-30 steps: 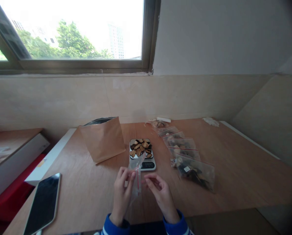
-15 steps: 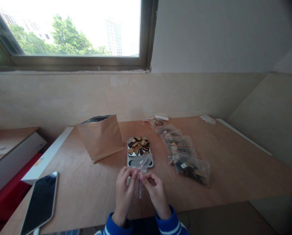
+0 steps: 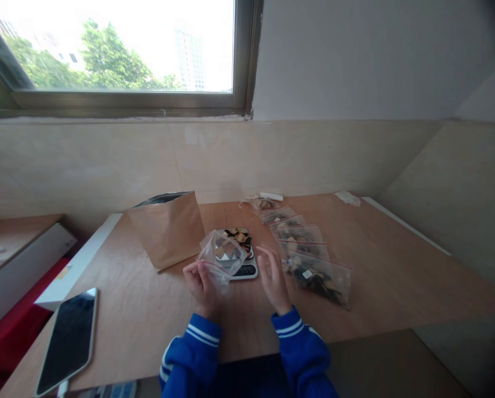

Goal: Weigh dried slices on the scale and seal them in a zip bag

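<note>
My left hand [image 3: 201, 284] pinches the edge of a clear zip bag [image 3: 220, 255] with a red line along its mouth. The bag hangs over part of a small digital scale [image 3: 251, 270]. Dried brown and dark slices [image 3: 239, 237] lie heaped on the scale's plate, partly seen through the plastic. To the right of the scale, my right hand [image 3: 271, 273] is raised with its fingers apart and nothing in it. Beyond that hand a filled zip bag [image 3: 324, 281] with a small white label lies on the table.
A standing brown paper pouch [image 3: 170, 232] is open at the top, left of the scale. More filled zip bags [image 3: 295, 232] overlap in a row at the right. A tablet [image 3: 68, 340] with a cable lies on the wooden table [image 3: 392, 276] at left. Crumpled white tissue [image 3: 347, 199] sits far back.
Both hands were together on the zip bag. My right hand has let go and moved right and forward, while the left has carried the bag left, where it spreads wider over the scale.
</note>
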{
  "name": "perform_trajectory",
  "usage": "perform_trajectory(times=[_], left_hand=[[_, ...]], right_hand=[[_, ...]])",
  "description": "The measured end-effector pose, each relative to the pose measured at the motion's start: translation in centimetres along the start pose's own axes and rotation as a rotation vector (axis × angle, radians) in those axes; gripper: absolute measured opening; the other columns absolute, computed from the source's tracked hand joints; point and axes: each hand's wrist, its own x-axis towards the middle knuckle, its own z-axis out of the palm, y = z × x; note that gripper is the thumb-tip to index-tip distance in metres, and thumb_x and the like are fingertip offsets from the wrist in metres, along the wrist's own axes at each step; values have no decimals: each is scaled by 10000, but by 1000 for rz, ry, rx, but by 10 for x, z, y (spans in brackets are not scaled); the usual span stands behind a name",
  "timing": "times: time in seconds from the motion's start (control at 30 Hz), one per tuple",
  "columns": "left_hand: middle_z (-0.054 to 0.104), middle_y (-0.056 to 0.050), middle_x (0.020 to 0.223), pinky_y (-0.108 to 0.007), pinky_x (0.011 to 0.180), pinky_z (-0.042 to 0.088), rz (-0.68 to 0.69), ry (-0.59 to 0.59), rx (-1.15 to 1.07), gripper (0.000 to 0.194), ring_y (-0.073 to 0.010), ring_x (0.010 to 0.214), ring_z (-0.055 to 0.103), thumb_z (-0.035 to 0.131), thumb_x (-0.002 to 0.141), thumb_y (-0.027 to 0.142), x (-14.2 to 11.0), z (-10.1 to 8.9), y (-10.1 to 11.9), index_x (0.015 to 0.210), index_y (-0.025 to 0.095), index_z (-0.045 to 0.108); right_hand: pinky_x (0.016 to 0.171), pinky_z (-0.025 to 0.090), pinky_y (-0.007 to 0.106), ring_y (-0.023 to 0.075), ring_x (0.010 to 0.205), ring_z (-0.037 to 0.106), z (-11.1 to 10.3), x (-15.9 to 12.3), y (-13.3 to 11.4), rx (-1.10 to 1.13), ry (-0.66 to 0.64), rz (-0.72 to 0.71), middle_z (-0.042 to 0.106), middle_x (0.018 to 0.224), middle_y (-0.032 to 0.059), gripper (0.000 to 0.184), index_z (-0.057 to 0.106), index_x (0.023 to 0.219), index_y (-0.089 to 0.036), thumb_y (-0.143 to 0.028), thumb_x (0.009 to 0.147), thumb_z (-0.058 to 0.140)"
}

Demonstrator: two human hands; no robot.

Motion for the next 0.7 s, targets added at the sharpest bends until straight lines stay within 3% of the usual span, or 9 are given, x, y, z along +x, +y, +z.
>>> perform_trajectory(times=[0.07, 0.13, 0.27, 0.5, 0.7], left_hand=[[517, 37, 678, -273, 556, 440, 49, 71, 7, 386, -130, 557, 523, 421, 902, 593, -5, 4, -17, 834, 213, 424], [505, 34, 686, -288, 561, 443, 90, 29, 31, 371, -132, 553, 511, 399, 911, 583, -9, 5, -29, 844, 219, 407], [495, -18, 822, -360, 714, 472, 208, 25, 124, 347, -169, 748, 537, 371, 914, 565, -13, 5, -33, 838, 227, 382], [471, -50, 975, -419, 897, 418, 255, 31, 193, 203, -200, 956, 501, 404, 916, 431, -12, 2, -27, 863, 236, 394], [468, -54, 983, -457, 915, 411, 255, 51, 142, 169, -209, 953, 506, 397, 892, 409, -10, 4, -25, 864, 243, 409]], right_hand=[[1108, 349, 487, 266, 1336, 413, 6, 12, 16, -158, -51, -102, 494, 1395, 130, 400, 549, 1286, -219, -417, 956, 443], [1145, 295, 510, 277, 1402, 333, 15, 21, 33, -258, -136, -161, 389, 1493, 136, 455, 482, 1370, -215, -390, 952, 442], [1160, 264, 521, 290, 1455, 222, 36, 30, 61, -313, -234, -162, 259, 1561, 163, 559, 356, 1459, -176, -383, 946, 438], [1105, 364, 478, 275, 1359, 394, 53, 43, 75, -298, -198, -166, 429, 1428, 189, 464, 429, 1379, -162, -319, 943, 427], [1000, 424, 493, 305, 1154, 512, 53, 49, 69, -483, -183, -190, 543, 1194, 177, 339, 530, 1231, -148, -298, 938, 449]])
